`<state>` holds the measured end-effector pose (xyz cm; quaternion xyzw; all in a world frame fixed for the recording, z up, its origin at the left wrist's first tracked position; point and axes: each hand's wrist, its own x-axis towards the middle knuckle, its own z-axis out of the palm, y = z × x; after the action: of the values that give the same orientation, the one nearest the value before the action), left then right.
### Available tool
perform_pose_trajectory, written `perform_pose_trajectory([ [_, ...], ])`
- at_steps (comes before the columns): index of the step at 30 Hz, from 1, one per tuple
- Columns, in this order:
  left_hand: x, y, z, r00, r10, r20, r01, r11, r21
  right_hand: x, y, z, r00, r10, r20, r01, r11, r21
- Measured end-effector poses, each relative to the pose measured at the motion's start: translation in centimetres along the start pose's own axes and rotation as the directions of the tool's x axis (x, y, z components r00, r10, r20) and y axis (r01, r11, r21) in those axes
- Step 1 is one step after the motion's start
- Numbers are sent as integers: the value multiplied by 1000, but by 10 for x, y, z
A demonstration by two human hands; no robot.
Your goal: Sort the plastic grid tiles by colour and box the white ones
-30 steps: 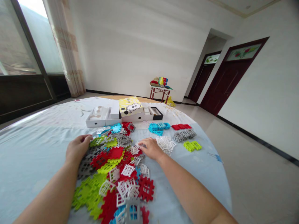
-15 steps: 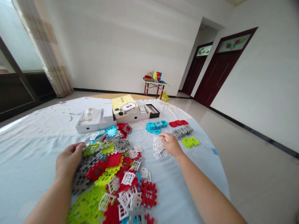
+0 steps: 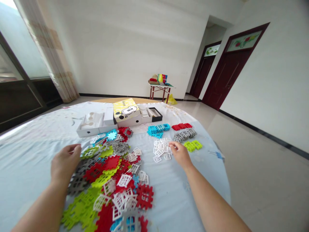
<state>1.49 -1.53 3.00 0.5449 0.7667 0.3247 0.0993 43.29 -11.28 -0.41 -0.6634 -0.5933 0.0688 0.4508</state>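
White pile (image 3: 161, 149): small lattice window pieces of thin plastic, lying flat and partly overlapping on the sheet (image 3: 36, 141), right of centre.

Handling (judged): each piece is very light, stiff and smooth. The thin bars may snap if bent. Pieces slide easily on cloth and can hook into one another. Take one piece at a time by its outer frame, pinched edge to edge, not by the inner bars.

Right hand (image 3: 180, 154): at 4 o'clock of the white pile, fingertips touching its edge. The fingers are narrow, thumb close to forefinger. Whether a piece sits between them cannot be told.

Left hand (image 3: 63, 163): palm down at the 10 o'clock edge of the mixed heap (image 3: 113, 174), fingers loosely curled, holding nothing visible.

Around the white pile:
- 12 o'clock: blue pile (image 3: 158, 129)
- 1 o'clock: red pile (image 3: 181, 126)
- 2 o'clock: grey pile (image 3: 185, 135)
- 3 o'clock: green pile (image 3: 192, 145)
- 8 o'clock: mixed heap, which holds more white pieces
- 11 o'clock, farther off: boxes (image 3: 96, 124)
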Motion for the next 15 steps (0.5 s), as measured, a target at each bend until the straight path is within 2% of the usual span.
perform_pose_trajectory([
  [3,-22,35,-17,972,228,-57,-219,967,128,-1,1,2,999,-36,12,36,999,33],
  [5,-40,64,-22,911,413,15,-413,906,98,1,2,2,998,-56,12,55,997,54],
  [7,-58,94,-19,811,578,90,-583,811,42,3,5,0,998,-64,1,64,995,76],
  [9,-74,120,-7,660,711,243,-732,681,-5,6,7,-3,998,-61,-14,62,993,98],
  [10,-81,131,1,582,746,323,-785,619,-16,7,8,-4,998,-56,-20,58,993,107],
  [12,-90,147,18,504,749,431,-835,550,20,9,10,-6,999,-45,-26,48,991,122],
  [13,-91,151,27,485,730,481,-848,527,53,10,10,-7,999,-41,-27,44,991,127],
  [15,-90,156,43,487,662,570,-850,510,135,11,12,-8,999,-36,-34,41,990,133],
])
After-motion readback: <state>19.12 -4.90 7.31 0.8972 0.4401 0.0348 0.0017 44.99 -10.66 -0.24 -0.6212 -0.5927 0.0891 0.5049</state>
